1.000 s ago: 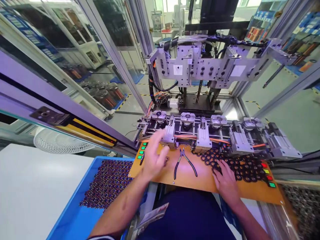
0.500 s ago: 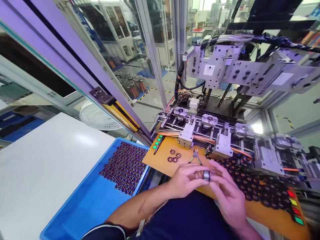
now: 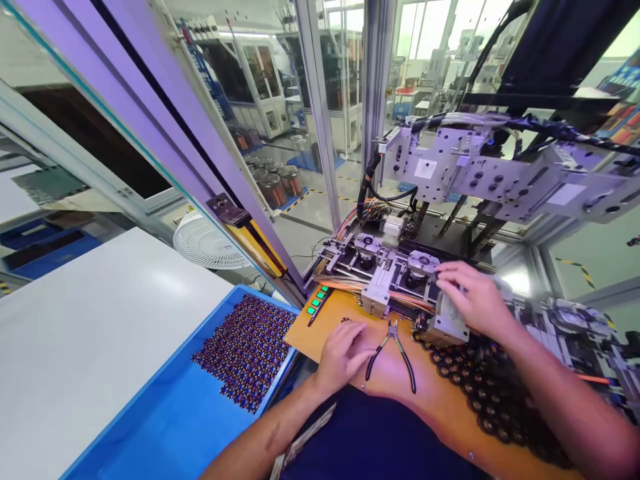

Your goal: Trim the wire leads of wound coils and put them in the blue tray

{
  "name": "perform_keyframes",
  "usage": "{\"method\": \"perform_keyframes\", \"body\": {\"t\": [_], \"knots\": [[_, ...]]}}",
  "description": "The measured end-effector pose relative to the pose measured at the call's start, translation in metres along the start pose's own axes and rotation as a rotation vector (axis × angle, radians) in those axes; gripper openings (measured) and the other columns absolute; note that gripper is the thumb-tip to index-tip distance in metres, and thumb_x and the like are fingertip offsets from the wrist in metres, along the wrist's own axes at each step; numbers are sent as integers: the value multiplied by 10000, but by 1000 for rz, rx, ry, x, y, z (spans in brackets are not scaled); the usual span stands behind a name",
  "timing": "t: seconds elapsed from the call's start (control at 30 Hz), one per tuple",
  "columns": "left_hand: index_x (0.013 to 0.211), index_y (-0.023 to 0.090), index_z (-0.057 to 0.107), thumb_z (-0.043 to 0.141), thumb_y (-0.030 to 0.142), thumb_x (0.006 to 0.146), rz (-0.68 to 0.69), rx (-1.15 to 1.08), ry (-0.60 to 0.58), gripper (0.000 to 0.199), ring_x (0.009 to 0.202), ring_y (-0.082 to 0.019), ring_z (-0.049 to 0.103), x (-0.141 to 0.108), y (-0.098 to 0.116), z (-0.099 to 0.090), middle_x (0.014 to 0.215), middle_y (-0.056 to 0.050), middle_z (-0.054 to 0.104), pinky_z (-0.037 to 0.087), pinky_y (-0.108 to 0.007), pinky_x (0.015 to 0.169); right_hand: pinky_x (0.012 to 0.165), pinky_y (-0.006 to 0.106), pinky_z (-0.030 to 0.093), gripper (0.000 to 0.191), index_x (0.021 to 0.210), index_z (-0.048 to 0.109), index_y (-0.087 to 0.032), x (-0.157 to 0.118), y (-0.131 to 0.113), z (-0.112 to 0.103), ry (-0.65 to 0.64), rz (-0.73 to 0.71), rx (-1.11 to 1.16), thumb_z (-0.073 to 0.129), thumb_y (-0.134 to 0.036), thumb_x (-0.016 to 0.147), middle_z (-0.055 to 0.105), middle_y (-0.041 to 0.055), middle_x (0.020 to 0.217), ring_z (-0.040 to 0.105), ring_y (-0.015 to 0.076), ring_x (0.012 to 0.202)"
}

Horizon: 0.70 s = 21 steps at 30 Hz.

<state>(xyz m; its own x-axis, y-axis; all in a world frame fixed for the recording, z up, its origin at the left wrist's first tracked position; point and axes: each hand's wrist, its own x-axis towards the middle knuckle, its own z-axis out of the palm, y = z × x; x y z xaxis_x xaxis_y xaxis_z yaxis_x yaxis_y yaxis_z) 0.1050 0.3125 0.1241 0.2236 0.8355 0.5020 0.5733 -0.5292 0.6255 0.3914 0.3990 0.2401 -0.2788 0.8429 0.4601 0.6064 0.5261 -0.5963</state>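
My left hand (image 3: 343, 353) hovers low over the orange board (image 3: 390, 373), thumb and fingers apart. Beneath its fingers are small dark rings (image 3: 346, 321), partly covered by the hand. Beside it lie cutting pliers (image 3: 393, 343) with dark handles, jaws pointing away from me. My right hand (image 3: 473, 297) reaches to the right edge of the second metal fixture (image 3: 423, 260) on the machine. Its thumb and fingertips come together around a small dark spot there, which I cannot make out.
Many black rings (image 3: 460, 380) cover the board under my right forearm. To the left, a blue tray (image 3: 155, 407) holds close-packed small parts (image 3: 245, 353). Green buttons (image 3: 315, 303) line the board's left edge. A metal machine plate (image 3: 450, 167) hangs above the fixtures.
My hands have parted from the small metal-banded ring they held together. The right moved up and forward to the fixture, the left shifted left over the loose rings. The pliers are now uncovered.
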Motion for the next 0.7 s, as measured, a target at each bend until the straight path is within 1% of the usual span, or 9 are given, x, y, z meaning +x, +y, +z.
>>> {"method": "perform_keyframes", "body": {"t": [0.03, 0.1, 0.17, 0.23, 0.3, 0.37, 0.5, 0.7], "knots": [[1230, 162, 610, 685, 449, 836, -21, 47, 11, 494, 1095, -291, 670, -6, -11, 3, 1147, -162, 711, 546, -472, 956, 874, 432, 533, 244, 791, 695, -183, 15, 15, -3, -2, -12, -51, 552, -337, 915, 680, 115, 992, 650, 269, 912], [1301, 166, 563, 691, 456, 826, -58, 128, 17, 572, 1212, -350, 606, -17, -29, 9, 1266, -195, 652, 506, -546, 996, 880, 431, 529, 230, 799, 690, -163, 38, 42, -1, -43, -47, -127, 548, -297, 923, 674, 119, 1022, 646, 251, 912], [1379, 164, 489, 671, 452, 840, -92, 187, 12, 638, 1297, -375, 539, -27, -41, 15, 1353, -213, 589, 474, -574, 1026, 900, 425, 520, 197, 830, 678, -141, 50, 60, 8, -92, -84, -187, 565, -258, 941, 663, 113, 1078, 636, 230, 951], [1438, 164, 406, 630, 435, 872, -122, 226, 4, 666, 1351, -364, 489, -34, -48, 19, 1410, -215, 540, 447, -569, 1060, 901, 415, 516, 167, 855, 664, -129, 54, 70, 17, -130, -112, -243, 588, -238, 957, 654, 100, 1092, 624, 214, 969], [1466, 169, 347, 593, 423, 898, -148, 251, -4, 669, 1374, -341, 467, -38, -51, 22, 1439, -208, 510, 427, -552, 1088, 886, 401, 519, 146, 869, 657, -127, 53, 75, 22, -159, -131, -295, 603, -223, 965, 652, 86, 1075, 618, 205, 957], [1470, 177, 328, 572, 418, 910, -164, 267, -15, 656, 1384, -326, 457, -40, -52, 24, 1448, -198, 500, 412, -539, 1106, 873, 387, 522, 122, 881, 655, -128, 52, 77, 23, -188, -146, -338, 610, -205, 965, 650, 75, 1068, 615, 199, 948], [1458, 180, 337, 546, 391, 926, -174, 283, -39, 609, 1391, -312, 446, -39, -53, 24, 1452, -186, 499, 399, -524, 1116, 869, 377, 521, 104, 877, 651, -129, 55, 78, 22, -239, -150, -418, 619, -184, 959, 648, 62, 1055, 613, 194, 947], [1446, 175, 351, 548, 374, 925, -171, 288, -50, 591, 1390, -315, 447, -37, -52, 25, 1442, -188, 512, 402, -526, 1108, 826, 351, 528, 121, 857, 642, -117, 62, 76, 30, -273, -96, -525, 638, -191, 952, 640, 62, 986, 612, 184, 895]]}}
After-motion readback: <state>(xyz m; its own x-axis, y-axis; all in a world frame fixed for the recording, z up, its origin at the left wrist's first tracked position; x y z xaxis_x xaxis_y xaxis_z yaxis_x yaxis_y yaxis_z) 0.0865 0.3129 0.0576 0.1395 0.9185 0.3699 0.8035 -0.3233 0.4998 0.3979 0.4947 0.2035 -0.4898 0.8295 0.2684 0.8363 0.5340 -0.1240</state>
